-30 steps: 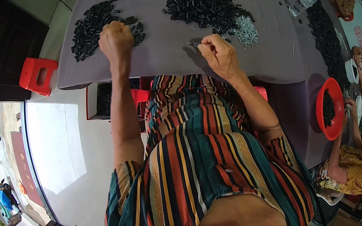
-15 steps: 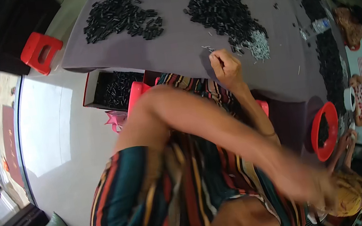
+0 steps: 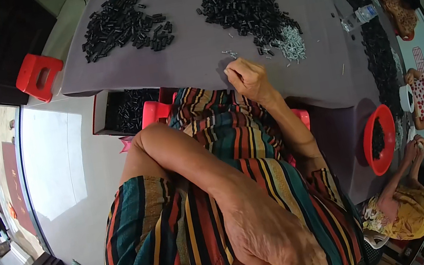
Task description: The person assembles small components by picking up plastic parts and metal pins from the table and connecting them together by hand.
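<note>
L hand (image 3: 274, 242): moved off L black pieces (image 3: 120, 27) to striped shirt (image 3: 202, 245) front; fingers part hidden, grip can't tell; L-side handling prob. paused.
R hand (image 3: 249, 79): at tabletop (image 3: 184, 62) edge, nr loose grey pins (image 3: 230, 53); fingers curled narrow, contents unclear.

On the table (image 3: 186, 39), one pile of parts (image 3: 120, 27) lies toward the left edge. A larger pile (image 3: 236, 4) lies to its right, with a heap of pins (image 3: 292, 45) against its near right end. Loose pins (image 3: 230, 53) lie nearer the front edge. A bottle (image 3: 359, 18) lies toward the right edge. Below the front edge, toward the left corner, a box (image 3: 102, 110) holds more parts; a stool (image 3: 39, 76) stands beyond the left edge.
</note>
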Tool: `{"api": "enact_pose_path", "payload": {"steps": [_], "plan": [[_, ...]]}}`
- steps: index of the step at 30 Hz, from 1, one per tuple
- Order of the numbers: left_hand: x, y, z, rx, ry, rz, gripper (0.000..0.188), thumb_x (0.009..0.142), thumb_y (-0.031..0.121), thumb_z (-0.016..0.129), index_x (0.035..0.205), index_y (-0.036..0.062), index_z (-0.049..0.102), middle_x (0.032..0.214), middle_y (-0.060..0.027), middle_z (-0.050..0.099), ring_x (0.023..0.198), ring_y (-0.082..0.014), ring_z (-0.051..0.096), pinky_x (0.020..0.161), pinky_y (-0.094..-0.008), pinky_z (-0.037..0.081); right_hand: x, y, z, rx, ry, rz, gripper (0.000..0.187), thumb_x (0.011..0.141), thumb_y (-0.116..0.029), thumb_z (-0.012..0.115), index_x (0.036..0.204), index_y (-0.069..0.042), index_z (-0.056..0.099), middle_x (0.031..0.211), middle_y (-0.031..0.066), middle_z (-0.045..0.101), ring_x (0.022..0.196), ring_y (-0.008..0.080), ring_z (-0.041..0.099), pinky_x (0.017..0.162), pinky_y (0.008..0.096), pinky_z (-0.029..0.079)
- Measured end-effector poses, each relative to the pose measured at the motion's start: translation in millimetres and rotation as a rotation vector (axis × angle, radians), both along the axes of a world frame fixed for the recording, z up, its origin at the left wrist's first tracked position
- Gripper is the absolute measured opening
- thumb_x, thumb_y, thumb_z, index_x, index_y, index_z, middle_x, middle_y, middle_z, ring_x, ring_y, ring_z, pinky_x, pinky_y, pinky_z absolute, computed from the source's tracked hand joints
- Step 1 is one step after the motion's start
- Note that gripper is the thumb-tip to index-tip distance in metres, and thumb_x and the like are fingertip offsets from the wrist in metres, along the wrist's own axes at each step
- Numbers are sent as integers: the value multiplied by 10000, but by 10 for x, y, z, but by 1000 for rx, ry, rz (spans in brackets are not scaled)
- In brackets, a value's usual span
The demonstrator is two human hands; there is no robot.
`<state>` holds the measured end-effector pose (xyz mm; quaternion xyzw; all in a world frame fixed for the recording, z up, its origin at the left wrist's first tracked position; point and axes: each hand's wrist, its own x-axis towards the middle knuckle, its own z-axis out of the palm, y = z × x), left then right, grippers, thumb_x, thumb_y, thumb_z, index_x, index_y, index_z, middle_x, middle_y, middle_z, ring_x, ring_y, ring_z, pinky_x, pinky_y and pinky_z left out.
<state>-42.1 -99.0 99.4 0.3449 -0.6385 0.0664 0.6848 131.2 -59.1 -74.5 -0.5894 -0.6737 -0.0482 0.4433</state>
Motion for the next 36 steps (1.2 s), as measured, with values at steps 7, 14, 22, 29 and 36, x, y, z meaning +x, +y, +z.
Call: {"api": "enact_pose_path", "payload": {"steps": [7,14,22,29,36], "plan": [[3,204,-114,155,72,-26,304,855,59,431,1138,-45,475,1020,-226,556,952,-368,530,793,-408,433,66,-39,27,3,-9,-33,75,737,-28,611,732,-22,536,653,86,559,559,243,569,519,332,466],[-48,441,-169,284,59,131,289,856,79,492,1106,-65,496,1086,-237,539,1046,-353,519,891,-412,425,92,-58,69,14,-14,-58,68,737,-34,612,737,-24,545,683,87,582,577,235,584,529,318,473],[63,949,-429,321,303,301,186,843,142,585,946,-10,617,877,-122,641,799,-262,626,730,-343,487,598,-202,334,-7,140,-345,44,757,-55,603,764,-28,569,688,91,583,592,233,579,551,307,460],[600,1454,-1161,789,795,1757,184,809,141,562,926,14,623,801,-130,640,716,-257,620,676,-326,484,990,-475,415,-270,266,-424,53,755,-29,572,803,-15,591,725,101,559,620,215,547,574,301,430],[1079,1416,-1541,849,579,1943,171,771,67,541,921,41,618,805,-132,631,721,-312,596,665,-389,477,880,-389,282,-449,43,-426,91,737,-47,590,826,-30,583,808,123,548,732,304,575,646,395,446]]}}
